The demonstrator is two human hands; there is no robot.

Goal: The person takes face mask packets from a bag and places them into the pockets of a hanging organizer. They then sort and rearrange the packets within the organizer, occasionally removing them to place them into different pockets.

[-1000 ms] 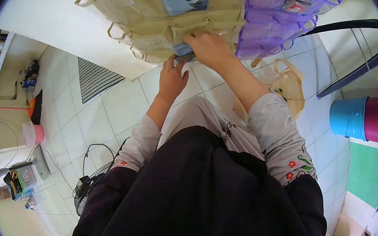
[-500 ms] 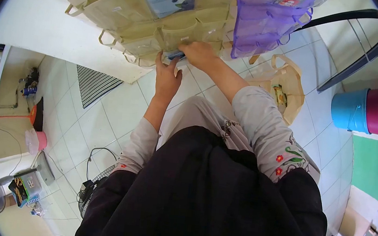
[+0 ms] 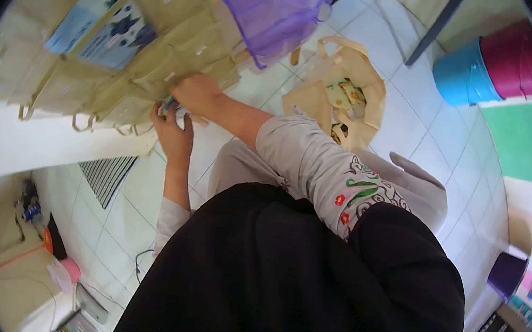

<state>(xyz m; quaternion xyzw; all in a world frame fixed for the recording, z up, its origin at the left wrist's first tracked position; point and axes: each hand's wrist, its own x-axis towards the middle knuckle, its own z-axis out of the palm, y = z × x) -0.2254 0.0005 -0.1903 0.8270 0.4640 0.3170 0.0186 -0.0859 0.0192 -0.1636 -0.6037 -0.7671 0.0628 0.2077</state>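
Head view: the right hand closes its grip on a small flat blue packet at a lower pocket of the beige fabric hanging organiser. The left hand, its grip loose with fingers stretched out, rests just beneath the packet against the pocket's underside.

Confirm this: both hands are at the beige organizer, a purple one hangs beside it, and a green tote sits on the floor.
One thing is wrong: the tote is beige, not green, as the head view shows. The rest holds: the left hand and right hand are at the beige organizer, a purple one hangs beside it, and the tote sits on the floor.
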